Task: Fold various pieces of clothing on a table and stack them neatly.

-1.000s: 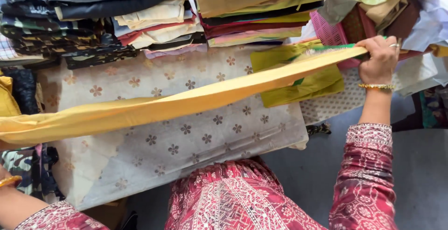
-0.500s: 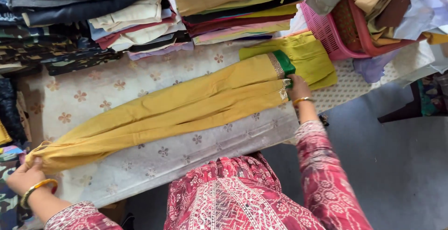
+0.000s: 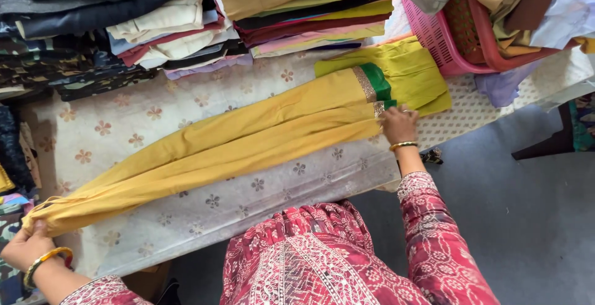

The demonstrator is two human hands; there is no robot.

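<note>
The long mustard-yellow cloth (image 3: 217,147) lies folded lengthwise on the flower-patterned surface (image 3: 124,119), its long axis running from the left fingers up and across to the right fingers. The left hand (image 3: 28,246) pinches the near end, fingers closed on it; that hand is partly cut off by the picture's edge. The right hand (image 3: 400,125) presses its fingers on the far end, beside a green band with gold trim (image 3: 374,85). Just beyond those fingers lies a lime-yellow folded piece (image 3: 415,73), then a pink basket (image 3: 446,39) of clothes. Stacks of folded cloth (image 3: 167,26) line the far edge.
</note>
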